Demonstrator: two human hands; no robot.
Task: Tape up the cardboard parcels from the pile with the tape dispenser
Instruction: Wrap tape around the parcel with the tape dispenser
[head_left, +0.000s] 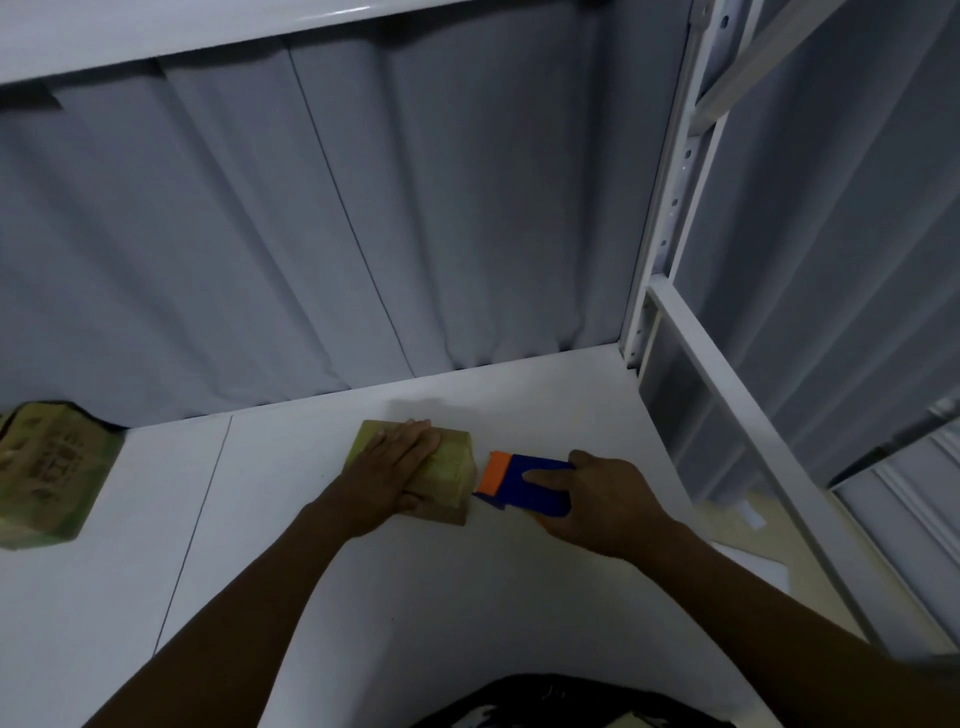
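A small brown cardboard parcel (453, 465) lies flat near the middle of the shelf (519, 597), towards its back edge, with the left hand (395, 462) pressed flat on top. Just beside its right side is the tape dispenser (511, 487), blue with an orange front end that points at the parcel, gripped by the right hand (608, 499). A second, larger parcel (47, 483), greenish-brown with printed marks, lies at the shelf's left edge.

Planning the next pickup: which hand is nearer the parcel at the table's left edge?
Left. The left hand rests flat on the middle parcel, right of the edge parcel; the right hand, gripping the tape dispenser, is farther right.
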